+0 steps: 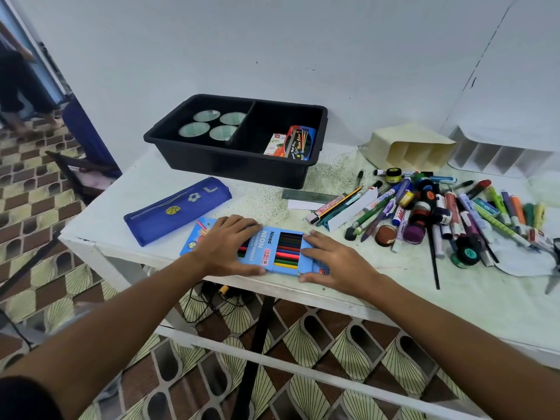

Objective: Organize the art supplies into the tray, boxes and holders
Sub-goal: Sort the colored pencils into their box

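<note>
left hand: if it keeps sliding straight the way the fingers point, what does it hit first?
Left hand lies on the pencil box, fingers pointing up and right. Past bare table, the black tray front wall comes first, probably; depth is hard to judge.

Light-blue neon pencil box [260, 253] lies flat under both hands, window showing coloured pencils. Blue pencil pouch [177, 209] just beyond left hand [230, 247]. Black two-compartment tray [236, 140] further back: four tape rolls left, two packs right. Marker/pen/paint-pot pile [439, 213] beyond right hand [336, 265]; cream holder [409, 147] on its side behind it.
</note>
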Demonstrator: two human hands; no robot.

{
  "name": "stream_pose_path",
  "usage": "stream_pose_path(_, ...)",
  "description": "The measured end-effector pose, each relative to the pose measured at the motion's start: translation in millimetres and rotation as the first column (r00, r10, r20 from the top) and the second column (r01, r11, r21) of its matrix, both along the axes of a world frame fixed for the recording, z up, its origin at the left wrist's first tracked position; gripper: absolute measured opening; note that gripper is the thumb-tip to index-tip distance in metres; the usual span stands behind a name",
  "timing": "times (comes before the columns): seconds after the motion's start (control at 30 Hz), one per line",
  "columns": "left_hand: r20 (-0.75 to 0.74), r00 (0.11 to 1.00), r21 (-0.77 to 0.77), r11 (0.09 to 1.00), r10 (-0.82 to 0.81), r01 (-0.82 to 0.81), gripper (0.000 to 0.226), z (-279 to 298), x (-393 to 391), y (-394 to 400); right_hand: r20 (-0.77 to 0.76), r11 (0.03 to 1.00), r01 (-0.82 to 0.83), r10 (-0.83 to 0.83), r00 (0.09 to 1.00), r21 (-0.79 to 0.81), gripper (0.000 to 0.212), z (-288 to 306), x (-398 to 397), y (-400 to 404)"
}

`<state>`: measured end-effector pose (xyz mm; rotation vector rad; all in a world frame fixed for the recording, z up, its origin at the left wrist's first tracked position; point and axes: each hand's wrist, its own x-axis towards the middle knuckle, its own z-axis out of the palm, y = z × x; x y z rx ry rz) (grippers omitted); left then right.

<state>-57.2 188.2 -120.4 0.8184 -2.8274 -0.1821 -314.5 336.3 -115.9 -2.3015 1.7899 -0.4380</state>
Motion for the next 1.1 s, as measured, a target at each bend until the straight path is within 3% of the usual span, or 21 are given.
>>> stream_pose_path(0.2, 0.009, 1.0, -0.01, 1.0, 0.01, -0.01, 0.11, -1, -3, -3, 0.04, 1.0, 0.018, -0.018, 0.999, 0.012, 0.069, 3, 6, -8)
stream_pose_path(0.47, 0.02, 1.0, -0.031, 0.999, 0.011, -0.01, 0.109, -1, -3, -3, 0.143, 0.998, 0.058, -0.056, 0.988, -0.011, 0.068, -5, 7, -4)
stream_pose_path(1.1, 0.029, 1.0, -0.032, 0.999, 0.011, -0.01, 0.109, -2, -4, -2, 0.151, 0.998, 0.057, -0.052, 0.987, -0.035, 0.066, -8, 4, -3)
